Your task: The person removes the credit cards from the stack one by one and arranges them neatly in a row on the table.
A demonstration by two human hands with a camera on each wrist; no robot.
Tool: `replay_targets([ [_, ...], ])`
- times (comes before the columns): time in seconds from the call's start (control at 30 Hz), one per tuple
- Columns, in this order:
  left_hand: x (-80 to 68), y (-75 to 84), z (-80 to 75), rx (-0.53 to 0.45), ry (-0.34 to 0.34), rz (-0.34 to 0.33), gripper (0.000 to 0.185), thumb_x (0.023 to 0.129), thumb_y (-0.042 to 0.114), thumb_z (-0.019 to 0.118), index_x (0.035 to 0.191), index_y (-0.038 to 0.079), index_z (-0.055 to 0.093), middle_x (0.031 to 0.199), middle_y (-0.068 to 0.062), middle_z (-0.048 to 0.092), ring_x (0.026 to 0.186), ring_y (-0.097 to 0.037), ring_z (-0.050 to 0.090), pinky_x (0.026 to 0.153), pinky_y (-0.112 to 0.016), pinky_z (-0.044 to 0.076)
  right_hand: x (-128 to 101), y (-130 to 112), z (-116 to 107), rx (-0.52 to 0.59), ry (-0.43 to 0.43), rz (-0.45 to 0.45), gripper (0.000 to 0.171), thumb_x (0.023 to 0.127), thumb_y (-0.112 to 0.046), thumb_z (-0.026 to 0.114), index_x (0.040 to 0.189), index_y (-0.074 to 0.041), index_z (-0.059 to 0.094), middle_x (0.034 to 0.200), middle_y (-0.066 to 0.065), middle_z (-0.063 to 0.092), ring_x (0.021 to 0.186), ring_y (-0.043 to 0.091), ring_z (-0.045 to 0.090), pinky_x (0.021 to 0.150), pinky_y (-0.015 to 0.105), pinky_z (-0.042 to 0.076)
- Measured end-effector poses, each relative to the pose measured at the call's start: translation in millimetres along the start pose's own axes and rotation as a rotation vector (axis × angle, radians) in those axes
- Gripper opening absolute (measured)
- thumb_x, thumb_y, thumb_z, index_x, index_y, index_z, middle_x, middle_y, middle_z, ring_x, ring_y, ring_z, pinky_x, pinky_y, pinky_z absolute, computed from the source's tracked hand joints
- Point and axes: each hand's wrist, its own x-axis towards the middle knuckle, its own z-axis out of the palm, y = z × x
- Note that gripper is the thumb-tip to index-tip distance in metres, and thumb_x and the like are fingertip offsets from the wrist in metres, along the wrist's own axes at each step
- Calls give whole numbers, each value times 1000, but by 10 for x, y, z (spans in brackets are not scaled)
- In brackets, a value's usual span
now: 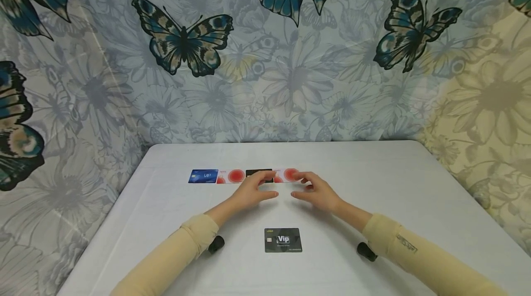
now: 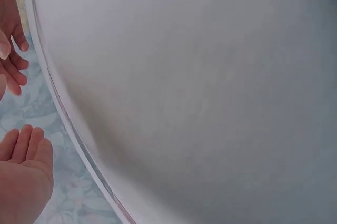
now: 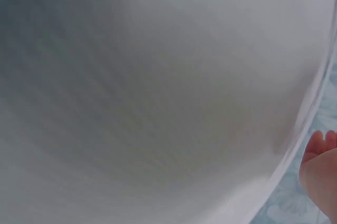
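Four cards lie in a row across the white table (image 1: 373,185): a blue VIP card (image 1: 203,176), a white card with a red disc (image 1: 230,176), a black card (image 1: 258,173) and another white and red card (image 1: 289,174). A second black VIP card (image 1: 283,240) lies alone nearer to me. My left hand (image 1: 257,189) hovers at the black card in the row with relaxed fingers and partly hides it. My right hand (image 1: 314,190) is just beside it, fingertips at the right-hand red card. Neither hand holds anything. The left wrist view shows my left hand (image 2: 23,174) and my right hand's fingers (image 2: 11,50).
A cloth with flowers and butterflies (image 1: 265,56) hangs behind the table and to both sides of it. Both wrist views mostly show the bare white tabletop (image 2: 210,97), and my right hand (image 3: 320,174) appears at the lower right edge of the right wrist view.
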Motion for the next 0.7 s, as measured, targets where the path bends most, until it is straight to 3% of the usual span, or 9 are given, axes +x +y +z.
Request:
replay_targets([
  [0.23,-153,75,50,10,-26,55,53,85,18,77,133,5,56,133,-7,57,123,-23,52,108,-36,38,-155,-32,51,34,-21,-6,50,85,-22,77,126,-2,57,124,13,60,111,30,51,95,47,46],
  [0.4,-261,113,79,34,-32,46,57,84,22,78,132,1,55,130,-13,58,121,-26,54,106,-39,40,-257,-66,104,56,-44,18,50,84,-24,78,126,-4,59,125,10,61,111,28,50,95,44,46],
  [0.7,-428,184,132,70,-58,12,58,84,26,78,132,3,56,131,-8,59,121,-24,54,105,-42,41,-454,-164,123,63,-57,26,51,82,-24,80,125,-5,60,123,8,62,108,27,49,93,34,48],
])
